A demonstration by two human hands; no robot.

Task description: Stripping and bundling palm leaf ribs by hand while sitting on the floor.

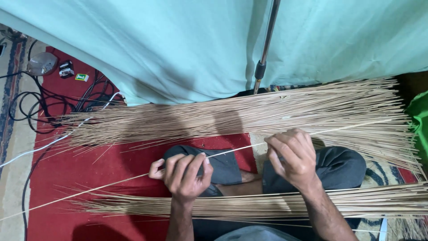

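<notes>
My left hand [183, 173] and my right hand [292, 154] both grip one long thin pale stick [234, 150] that runs slantwise from lower left to upper right above my crossed legs. A wide bundle of similar thin sticks [249, 114] lies on the floor beyond my knees. Another bundle of sticks [249, 204] lies across my lap, under my forearms.
A pale green cloth [178, 40] hangs across the back, with a metal pole [266, 44] in front of it. Black and white cables [44, 107], a small lamp [42, 63] and small boxes lie on the red mat [89, 165] at left. Green fabric [420, 120] shows at right.
</notes>
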